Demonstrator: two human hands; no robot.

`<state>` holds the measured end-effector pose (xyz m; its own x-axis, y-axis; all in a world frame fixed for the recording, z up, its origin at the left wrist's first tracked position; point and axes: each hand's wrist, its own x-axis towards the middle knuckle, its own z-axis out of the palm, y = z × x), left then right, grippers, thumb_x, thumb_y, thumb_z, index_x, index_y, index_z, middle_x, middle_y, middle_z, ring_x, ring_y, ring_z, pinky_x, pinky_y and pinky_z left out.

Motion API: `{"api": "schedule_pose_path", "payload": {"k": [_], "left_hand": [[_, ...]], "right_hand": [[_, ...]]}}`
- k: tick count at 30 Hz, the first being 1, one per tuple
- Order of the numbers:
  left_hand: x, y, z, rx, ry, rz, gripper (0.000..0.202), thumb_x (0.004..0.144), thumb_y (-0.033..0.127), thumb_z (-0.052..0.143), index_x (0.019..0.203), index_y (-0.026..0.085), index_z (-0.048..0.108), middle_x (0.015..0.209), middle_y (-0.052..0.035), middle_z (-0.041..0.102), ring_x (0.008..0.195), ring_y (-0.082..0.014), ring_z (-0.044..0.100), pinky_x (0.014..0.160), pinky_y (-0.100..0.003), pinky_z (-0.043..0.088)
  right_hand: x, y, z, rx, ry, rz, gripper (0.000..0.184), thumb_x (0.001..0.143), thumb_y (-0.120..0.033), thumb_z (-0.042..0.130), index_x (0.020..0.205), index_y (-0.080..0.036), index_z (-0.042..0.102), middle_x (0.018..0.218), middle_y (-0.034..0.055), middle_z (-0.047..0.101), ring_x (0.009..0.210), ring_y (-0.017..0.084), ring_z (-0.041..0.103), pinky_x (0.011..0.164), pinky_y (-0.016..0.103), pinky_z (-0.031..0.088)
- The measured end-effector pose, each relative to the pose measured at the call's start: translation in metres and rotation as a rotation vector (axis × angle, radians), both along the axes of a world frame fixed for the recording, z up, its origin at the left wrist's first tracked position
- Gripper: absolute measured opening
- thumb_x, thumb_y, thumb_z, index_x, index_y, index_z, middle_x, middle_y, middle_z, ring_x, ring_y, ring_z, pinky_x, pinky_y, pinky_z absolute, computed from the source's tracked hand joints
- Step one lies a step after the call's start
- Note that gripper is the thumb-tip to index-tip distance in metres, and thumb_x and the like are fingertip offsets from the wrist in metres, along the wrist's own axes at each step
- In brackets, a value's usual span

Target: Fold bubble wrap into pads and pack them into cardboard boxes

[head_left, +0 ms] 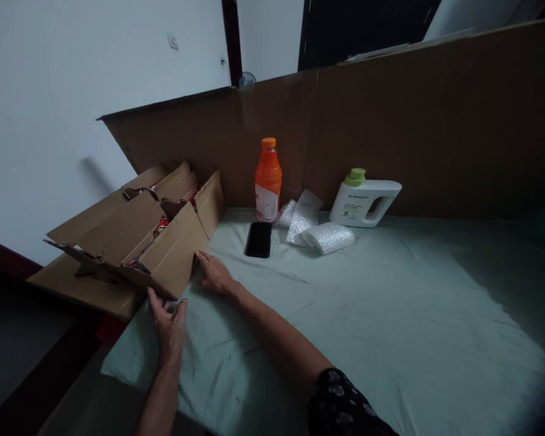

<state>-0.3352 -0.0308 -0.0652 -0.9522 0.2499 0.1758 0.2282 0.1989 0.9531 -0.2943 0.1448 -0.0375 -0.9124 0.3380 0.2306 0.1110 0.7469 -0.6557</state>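
Note:
A cardboard box [172, 257] with raised flaps and divided sections stands at the left end of the table. Small shiny red packets [161, 226] show between its panels; most of the contents are hidden. At the box's near lower corner is my left hand [168, 324], thumb and fingers apart, fingertips against the bottom edge. My right hand [214, 274] reaches the right side of the box low down, fingers stretched out and touching the cardboard. Neither hand visibly wraps around anything. Right of the box lies a black phone [258, 240].
An orange bottle [268, 181] and a white jug with a green cap [363, 203] stand at the back. Bubble wrap [329, 237] lies between them. A tall cardboard panel [418, 133] borders the green-covered table [367, 315]. The box's left part overhangs the table edge.

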Motion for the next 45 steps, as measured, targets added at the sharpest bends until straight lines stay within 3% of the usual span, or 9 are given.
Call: {"api": "schedule_pose_path", "payload": {"k": [11, 20, 25, 29, 31, 34, 37, 39, 45], "left_hand": [[0.003, 0.002, 0.008, 0.037, -0.05, 0.011, 0.107, 0.072, 0.035, 0.07, 0.16, 0.022, 0.011, 0.157, -0.0209, 0.034, 0.142, -0.034, 0.043, 0.11, -0.048, 0.043], [-0.007, 0.0, -0.004, 0.002, -0.044, 0.011, 0.107, 0.071, 0.036, 0.073, 0.159, 0.025, 0.012, 0.153, -0.0194, 0.038, 0.137, -0.0323, 0.049, 0.107, -0.047, 0.046], [0.003, -0.005, -0.002, 0.056, 0.025, 0.02, 0.102, 0.071, 0.034, 0.074, 0.157, 0.023, 0.02, 0.155, -0.0179, 0.034, 0.142, -0.0317, 0.041, 0.115, -0.049, 0.037], [0.041, -0.012, 0.013, 0.062, 0.325, 0.064, 0.087, 0.076, 0.034, 0.071, 0.152, 0.018, 0.033, 0.152, -0.0174, 0.04, 0.143, -0.0321, 0.037, 0.121, -0.05, 0.028], [0.061, -0.007, 0.026, 0.015, 0.441, -0.036, 0.075, 0.079, 0.034, 0.069, 0.146, 0.017, 0.042, 0.145, -0.0167, 0.047, 0.139, -0.0329, 0.042, 0.119, -0.05, 0.032], [0.08, 0.026, 0.046, -0.073, 0.519, -0.282, 0.059, 0.081, 0.031, 0.063, 0.137, 0.016, 0.052, 0.136, -0.016, 0.055, 0.132, -0.0326, 0.049, 0.117, -0.049, 0.036], [0.085, 0.088, 0.063, -0.216, 0.536, -0.413, 0.06, 0.079, 0.025, 0.062, 0.137, 0.012, 0.05, 0.139, -0.0192, 0.054, 0.136, -0.0331, 0.047, 0.118, -0.047, 0.034], [0.085, 0.136, 0.07, -0.5, 0.496, -0.464, 0.068, 0.08, 0.025, 0.064, 0.142, 0.005, 0.044, 0.146, -0.0249, 0.048, 0.143, -0.0346, 0.04, 0.118, -0.046, 0.033], [0.09, 0.226, 0.066, -0.705, 0.459, -0.452, 0.075, 0.082, 0.035, 0.068, 0.145, 0.006, 0.042, 0.134, -0.0285, 0.058, 0.129, -0.0406, 0.054, 0.106, -0.052, 0.041]], "right_hand": [[0.004, 0.0, -0.001, 0.021, 0.01, 0.011, 0.085, 0.074, -0.012, 0.065, 0.153, -0.011, 0.034, 0.158, 0.0196, 0.039, 0.144, 0.03, 0.04, 0.118, 0.043, 0.034], [0.037, -0.018, -0.005, 0.124, -0.046, 0.051, 0.075, 0.08, -0.022, 0.069, 0.148, -0.007, 0.041, 0.154, 0.0218, 0.045, 0.142, 0.032, 0.042, 0.117, 0.045, 0.035], [0.083, -0.03, 0.004, 0.206, -0.068, 0.125, 0.064, 0.086, -0.028, 0.068, 0.143, -0.006, 0.049, 0.148, 0.0191, 0.052, 0.14, 0.033, 0.044, 0.114, 0.047, 0.037], [0.145, -0.019, 0.01, 0.252, -0.074, 0.117, 0.059, 0.088, -0.029, 0.066, 0.142, -0.012, 0.051, 0.149, 0.0153, 0.054, 0.139, 0.031, 0.046, 0.113, 0.046, 0.038], [0.184, -0.006, 0.01, 0.267, -0.089, 0.06, 0.057, 0.088, -0.026, 0.065, 0.141, -0.012, 0.053, 0.149, 0.0166, 0.053, 0.14, 0.032, 0.045, 0.112, 0.049, 0.037], [0.24, 0.011, 0.008, 0.292, -0.135, -0.087, 0.051, 0.089, -0.023, 0.061, 0.139, -0.014, 0.056, 0.15, 0.0165, 0.052, 0.14, 0.032, 0.044, 0.113, 0.05, 0.036], [0.28, 0.018, 0.006, 0.29, -0.172, -0.214, 0.049, 0.091, -0.024, 0.06, 0.138, -0.015, 0.057, 0.149, 0.0161, 0.053, 0.14, 0.031, 0.044, 0.113, 0.049, 0.036], [0.292, 0.018, 0.004, 0.281, -0.174, -0.249, 0.05, 0.091, -0.025, 0.059, 0.139, -0.014, 0.055, 0.148, 0.0172, 0.054, 0.14, 0.031, 0.044, 0.112, 0.05, 0.037], [0.294, 0.014, -0.002, 0.279, -0.142, -0.262, 0.051, 0.088, -0.023, 0.06, 0.137, -0.012, 0.055, 0.144, 0.0169, 0.056, 0.136, 0.032, 0.046, 0.111, 0.05, 0.038]]}}
